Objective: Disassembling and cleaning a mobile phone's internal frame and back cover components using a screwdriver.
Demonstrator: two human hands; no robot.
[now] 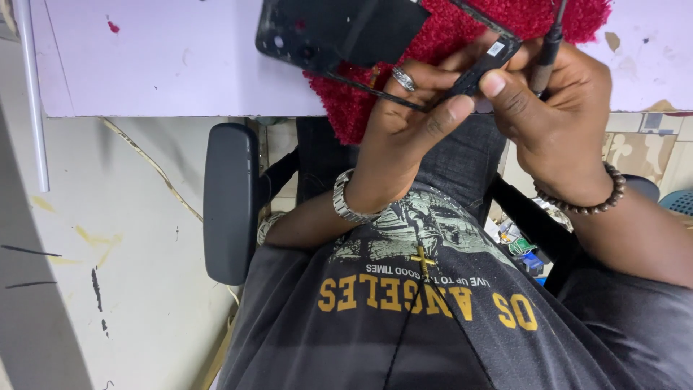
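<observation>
My left hand (404,133), with a silver ring and a metal bracelet, grips the lower edge of an opened black phone body (339,32) with camera holes at its left end. My right hand (559,115), wearing a bead bracelet, holds a thin dark tool (548,47) upright between its fingers. Its thumb presses on the right end of the phone frame. Both hands hover at the table's near edge, over a fuzzy red cloth (462,29).
The pale table top (166,58) runs across the top of the view. A black chair armrest (229,202) stands to my left, and a metal rod (32,94) at the far left. Small cluttered parts (521,247) lie on the floor by my right side.
</observation>
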